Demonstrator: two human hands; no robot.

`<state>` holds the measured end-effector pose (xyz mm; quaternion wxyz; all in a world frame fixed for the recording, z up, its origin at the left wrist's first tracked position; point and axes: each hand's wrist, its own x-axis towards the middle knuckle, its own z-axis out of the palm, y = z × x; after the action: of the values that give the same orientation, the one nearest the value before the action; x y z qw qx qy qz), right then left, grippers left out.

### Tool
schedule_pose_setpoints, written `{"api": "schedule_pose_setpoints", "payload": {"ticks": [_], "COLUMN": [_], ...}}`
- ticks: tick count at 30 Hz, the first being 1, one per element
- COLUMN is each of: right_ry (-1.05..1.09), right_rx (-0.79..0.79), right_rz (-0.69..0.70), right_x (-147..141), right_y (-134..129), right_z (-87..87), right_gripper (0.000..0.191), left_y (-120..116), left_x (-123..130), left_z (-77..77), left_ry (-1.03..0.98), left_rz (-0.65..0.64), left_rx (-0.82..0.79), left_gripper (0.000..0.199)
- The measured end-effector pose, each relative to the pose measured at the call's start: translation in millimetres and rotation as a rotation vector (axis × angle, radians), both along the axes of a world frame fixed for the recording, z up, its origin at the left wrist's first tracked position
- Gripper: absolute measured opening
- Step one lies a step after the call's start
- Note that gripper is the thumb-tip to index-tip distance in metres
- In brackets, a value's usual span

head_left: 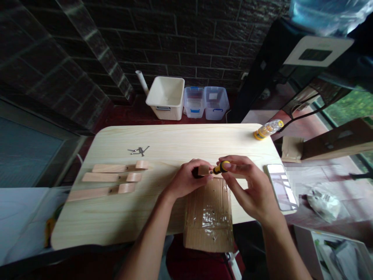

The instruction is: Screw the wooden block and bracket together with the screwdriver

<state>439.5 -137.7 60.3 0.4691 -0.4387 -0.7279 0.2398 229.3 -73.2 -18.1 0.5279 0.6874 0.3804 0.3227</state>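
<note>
My left hand [188, 177] is closed around a small wooden block [203, 170], holding it above the far end of a taped cardboard piece [208, 217]. In my right hand [250, 182] the fingertips pinch a short yellow and black screwdriver [220, 167]. Its tip points left and meets the side of the wooden block; whether a screw sits there is too small to tell. On the left of the table lie three wooden pieces [101, 177], each a flat strip with a rounded block at its right end. Behind them is a small pile of screws [140, 150].
The pale wooden table [175, 140] has a clear bottle with yellow ends [268, 129] at its far right corner and a phone [282, 188] on its right edge. Beyond the table stand a cream bin [166, 93] and two clear plastic boxes [216, 102]. A water dispenser [317, 50] rises at right.
</note>
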Motion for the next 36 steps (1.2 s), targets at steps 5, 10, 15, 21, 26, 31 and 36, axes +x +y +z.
{"api": "schedule_pose_setpoints", "payload": {"ticks": [5,10,15,21,26,31,36], "right_ry": [0.034,0.021,0.022,0.045,0.037,0.034,0.064], "right_rx": [-0.052,-0.036,0.000,-0.053,-0.032,-0.027,-0.052], "right_rz": [0.022,0.031,0.019,0.052,0.059,0.051,0.065], "right_x": [-3.4,-2.5,-1.9,-4.4,-2.3,-2.6,-4.2], "right_y": [-3.4,-1.0,1.5,-1.7,0.4,2.0,-0.9], "right_z": [4.2,1.2,-0.3,2.5,-1.8,-1.6,2.0], "right_gripper": [0.034,0.037,0.036,0.036,0.038,0.037,0.036], "left_y": [-0.4,-0.7,-0.7,-0.5,-0.7,-0.9,-0.9], "left_x": [0.0,-0.3,-0.2,0.2,0.6,0.8,0.7], "left_z": [-0.1,-0.9,-0.6,0.2,0.8,0.2,0.5], "left_ry": [-0.006,0.002,0.018,0.003,0.000,-0.002,-0.018], "left_rz": [0.007,0.006,0.001,0.010,0.015,0.015,0.016], "left_rx": [-0.017,-0.011,-0.001,0.000,0.008,-0.012,-0.015], "left_gripper": [0.020,0.018,0.018,0.020,0.016,0.016,0.020]}}
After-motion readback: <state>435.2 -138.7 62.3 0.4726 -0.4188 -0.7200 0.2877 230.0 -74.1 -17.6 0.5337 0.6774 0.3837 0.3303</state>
